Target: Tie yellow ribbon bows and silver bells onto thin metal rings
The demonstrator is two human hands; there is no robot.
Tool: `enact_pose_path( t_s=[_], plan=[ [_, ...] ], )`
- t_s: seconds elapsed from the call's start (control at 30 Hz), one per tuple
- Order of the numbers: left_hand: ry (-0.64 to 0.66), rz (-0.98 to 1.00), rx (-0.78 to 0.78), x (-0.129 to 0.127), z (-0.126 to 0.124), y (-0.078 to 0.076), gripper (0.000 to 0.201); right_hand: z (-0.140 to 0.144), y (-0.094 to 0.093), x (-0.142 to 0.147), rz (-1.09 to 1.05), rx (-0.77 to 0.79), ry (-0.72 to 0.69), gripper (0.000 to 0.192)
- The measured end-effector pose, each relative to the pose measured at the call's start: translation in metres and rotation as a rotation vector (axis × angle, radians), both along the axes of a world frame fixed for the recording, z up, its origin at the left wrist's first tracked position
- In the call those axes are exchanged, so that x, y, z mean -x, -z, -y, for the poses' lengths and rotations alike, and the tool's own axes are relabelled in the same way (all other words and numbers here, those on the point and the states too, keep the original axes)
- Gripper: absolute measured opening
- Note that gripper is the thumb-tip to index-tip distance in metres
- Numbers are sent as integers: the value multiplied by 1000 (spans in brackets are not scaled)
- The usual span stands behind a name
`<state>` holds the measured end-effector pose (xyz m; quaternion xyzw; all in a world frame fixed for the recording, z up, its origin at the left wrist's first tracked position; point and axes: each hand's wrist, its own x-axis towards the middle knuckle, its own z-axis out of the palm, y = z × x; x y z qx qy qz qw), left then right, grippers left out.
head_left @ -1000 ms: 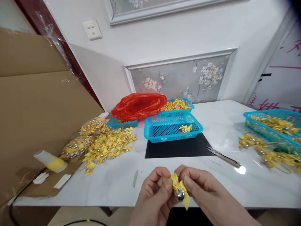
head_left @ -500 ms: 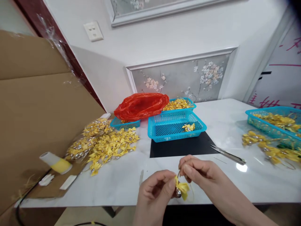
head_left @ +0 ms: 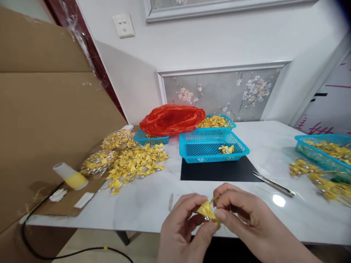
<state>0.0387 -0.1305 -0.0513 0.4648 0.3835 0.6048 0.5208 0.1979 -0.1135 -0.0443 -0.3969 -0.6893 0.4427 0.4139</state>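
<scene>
Just above the table's front edge, my left hand (head_left: 182, 226) pinches a small yellow ribbon bow (head_left: 205, 209) between thumb and fingers. Silver bells show at the lower side of the bow. My right hand (head_left: 242, 208) is closed at the bow's right side, its fingers on a thin yellowish cord (head_left: 215, 198) that runs from the bow; the exact grip is partly hidden by the fingers. Beyond the hands stands a blue basket (head_left: 189, 159) on a black mat (head_left: 211, 173), with a few yellow bows (head_left: 227, 149) inside.
Tweezers-like metal scissors (head_left: 274, 183) lie right of the mat. Yellow bows (head_left: 137, 162) are heaped at left, near a red plastic bag (head_left: 171, 120). Another blue basket (head_left: 304, 144) stands at right, with loose bows (head_left: 323, 186) before it. A cup (head_left: 71, 177) lies tilted on cardboard.
The bow has turned between my fingers, its yellow loops now upward. My right hand has come closer to the bow and my left hand. The whole view has shifted slightly.
</scene>
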Motion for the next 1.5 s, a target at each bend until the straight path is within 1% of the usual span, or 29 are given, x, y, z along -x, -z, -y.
enact_pose_path(
  t_s=[0.13,0.2,0.27,0.37,0.4,0.47,0.57,0.63,0.7,0.77,0.93,1.03,1.13,1.2,1.27,1.3,1.37,1.43,1.5],
  plan=[
    [-137,-80,-75,-2,4,4,31,3,-2,1,19,14,4,22],
    [-160,-104,-82,-1,5,4,34,2,-3,1,28,18,-2,22],
    [-116,-86,-30,1,4,4,41,2,-5,1,28,30,-14,23],
    [8,-20,79,6,3,2,57,2,-8,0,27,47,-22,25],
    [35,-5,102,7,3,1,59,3,-9,-1,32,51,-19,26],
    [48,8,124,7,3,-2,54,4,-10,-1,53,57,-19,26],
    [84,16,137,5,4,-6,29,5,-12,-1,84,69,-31,24],
    [127,12,144,5,3,-9,18,3,-13,-2,84,87,-38,24],
    [143,14,158,7,2,-10,17,-2,-12,-2,51,116,-42,27],
    [131,37,168,9,2,-9,17,-8,-11,-1,13,150,-35,31],
    [119,155,153,19,7,2,18,-25,-3,12,-9,261,-63,41],
    [85,198,115,32,8,9,16,-32,-3,28,-24,320,-132,43],
    [75,255,113,51,8,18,21,-40,-11,52,-75,406,-255,36],
    [11,262,90,67,6,26,34,-47,-18,71,-128,453,-315,33],
    [-156,155,43,85,3,33,45,-58,-25,91,-159,449,-332,33],
    [-258,72,22,94,3,37,47,-64,-27,100,-164,433,-330,34],
    [-435,-99,-4,114,2,43,40,-78,-29,118,-156,397,-321,37],
    [-540,-187,-11,133,4,47,30,-94,-30,132,-140,379,-316,41],
    [-624,-229,-24,148,8,51,22,-113,-32,145,-117,348,-303,39]
  ],
)
